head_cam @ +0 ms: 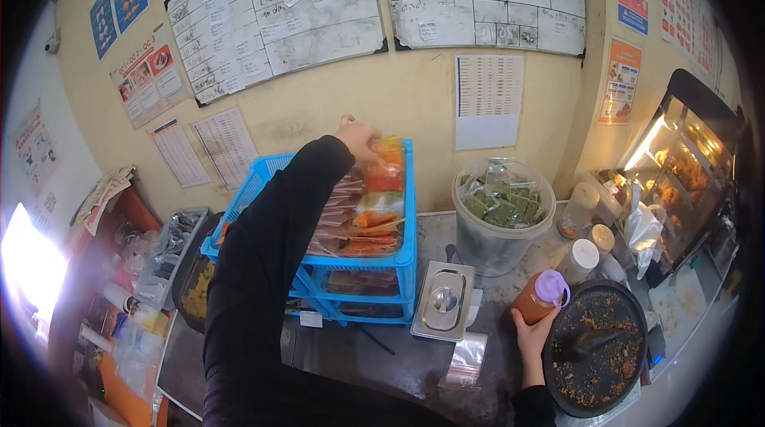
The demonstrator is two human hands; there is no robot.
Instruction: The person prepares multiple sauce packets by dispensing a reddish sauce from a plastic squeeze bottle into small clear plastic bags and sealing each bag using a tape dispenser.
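My left hand [358, 139] reaches over the back of a blue plastic stacked basket [406, 247]; its fingertips are blurred at the small sachets of orange and red sauce [382, 177], and whether they grip one does not show. Rows of brownish flat packets [334, 217] stand beside these sachets, partly behind my black sleeve. Low on the right, my right hand [534, 331] is wrapped round a squeeze bottle of orange-brown sauce [531, 305] with a lilac cap. Just right of that hand sits a black stone mortar [588, 391] with chili-coloured residue and a pestle [588, 343].
A bucket [499, 247] of green-filled sachets stands behind the bottle. A lidded steel container [443, 301] and clear plastic bags [468, 358] lie between basket and bottle. Jars [581, 259] and a lit glass food display [681, 170] are at right; a black tray [200, 295] is at left.
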